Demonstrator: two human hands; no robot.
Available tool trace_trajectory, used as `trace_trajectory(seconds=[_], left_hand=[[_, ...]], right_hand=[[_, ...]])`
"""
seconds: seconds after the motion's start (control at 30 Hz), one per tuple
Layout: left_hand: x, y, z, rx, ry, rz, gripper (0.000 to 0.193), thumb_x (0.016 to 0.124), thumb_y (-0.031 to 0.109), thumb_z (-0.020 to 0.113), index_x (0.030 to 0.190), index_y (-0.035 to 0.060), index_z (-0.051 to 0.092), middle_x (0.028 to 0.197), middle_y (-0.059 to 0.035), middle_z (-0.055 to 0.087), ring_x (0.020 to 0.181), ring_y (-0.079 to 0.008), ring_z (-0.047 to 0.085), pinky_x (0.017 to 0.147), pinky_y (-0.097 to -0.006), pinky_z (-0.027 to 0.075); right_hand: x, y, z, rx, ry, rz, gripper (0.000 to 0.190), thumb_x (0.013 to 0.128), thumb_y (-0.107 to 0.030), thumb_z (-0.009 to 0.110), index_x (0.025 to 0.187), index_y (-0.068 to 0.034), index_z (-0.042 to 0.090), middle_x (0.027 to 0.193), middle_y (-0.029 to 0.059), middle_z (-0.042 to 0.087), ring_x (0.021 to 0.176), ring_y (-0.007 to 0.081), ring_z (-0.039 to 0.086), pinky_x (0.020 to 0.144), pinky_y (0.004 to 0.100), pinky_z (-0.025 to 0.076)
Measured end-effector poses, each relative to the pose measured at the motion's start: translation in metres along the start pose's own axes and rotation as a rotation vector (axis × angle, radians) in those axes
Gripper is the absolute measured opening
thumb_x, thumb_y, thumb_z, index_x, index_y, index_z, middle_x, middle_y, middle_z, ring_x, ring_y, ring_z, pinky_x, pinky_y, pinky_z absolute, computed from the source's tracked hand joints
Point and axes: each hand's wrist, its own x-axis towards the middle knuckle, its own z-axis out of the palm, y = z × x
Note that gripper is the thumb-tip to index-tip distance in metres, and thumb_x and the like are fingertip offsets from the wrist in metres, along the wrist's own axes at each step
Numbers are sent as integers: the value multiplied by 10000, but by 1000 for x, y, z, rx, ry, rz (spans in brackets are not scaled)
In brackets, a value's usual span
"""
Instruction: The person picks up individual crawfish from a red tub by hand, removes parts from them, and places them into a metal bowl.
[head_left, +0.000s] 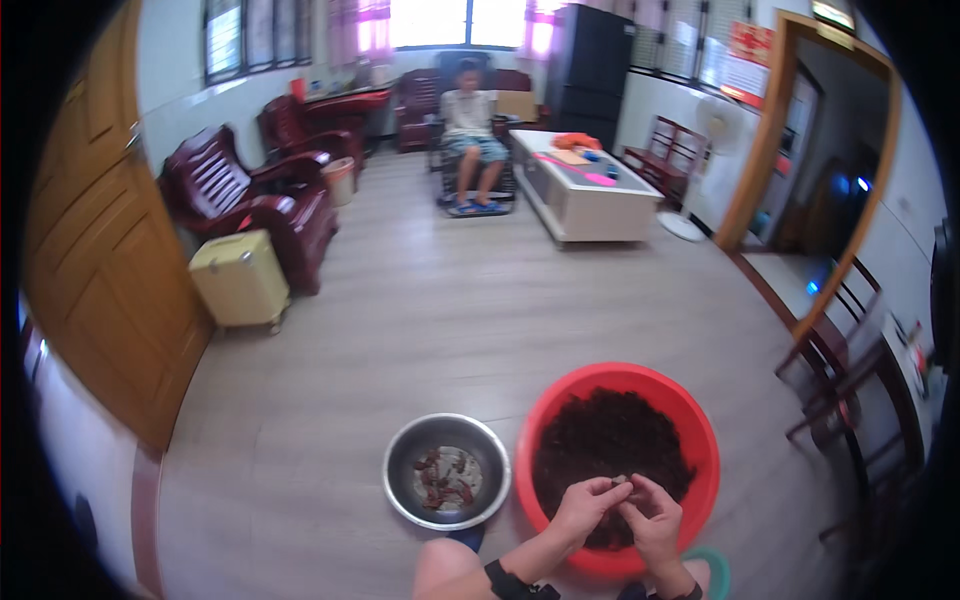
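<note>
My left hand (584, 510) and my right hand (654, 523) meet over a large red plastic basin (528, 465), fingertips together. Pinched between them is a small greyish-brown piece (619, 480), too small to identify. A heap of dark brown, nearly black pieces (611, 435) fills much of the basin; the blur hides what they are. To the left on the floor stands a stainless steel bowl (397, 480). Several reddish-brown scraps (442, 484) lie on its bottom.
The rim of a green container (718, 571) shows beside the red basin. Dark wooden chairs (832, 341) line the right side. A person (469, 127) sits in a chair ahead, near a white coffee table (600, 217). A yellow suitcase (240, 281) stands by the wooden door (112, 247).
</note>
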Motion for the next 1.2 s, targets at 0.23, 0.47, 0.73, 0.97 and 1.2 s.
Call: trace_trajectory(seconds=[0.23,0.47,0.73,0.97,1.2], left_hand=[[-1,-38,170,658,-290,560,200,832,153,804,899,-15,717,771,-29,648,661,-73,575,584,-254,475],[20,-162,317,1306,-657,659,417,773,388,811,874,-4,714,829,-135,654,766,-289,656,685,-403,528],[29,-143,254,1212,-459,411,287,799,220,801,962,-3,725,886,-149,684,798,-248,680,733,-348,542],[24,-22,131,1101,-52,353,232,876,157,740,1026,-19,713,897,-70,708,842,-129,650,778,-265,510],[3,45,6,767,265,232,202,927,165,710,1043,0,704,914,-15,681,799,-69,605,718,-219,479]], right_hand=[[-140,-61,-241,-268,772,147,320,907,-36,659,1222,16,625,840,-31,604,738,32,532,650,193,441],[-288,-51,-354,-166,1064,261,237,930,-79,653,1154,-2,650,863,-7,635,723,44,548,643,188,441],[-285,-38,-356,-126,1006,227,205,945,-52,639,1133,28,660,886,2,640,789,47,582,712,196,483],[-149,-92,-268,-138,428,122,219,904,-34,668,1122,-4,674,872,18,658,775,61,601,681,226,488],[-43,68,-85,-572,-615,170,202,812,-134,693,996,-53,701,889,140,691,824,289,677,724,419,527]])
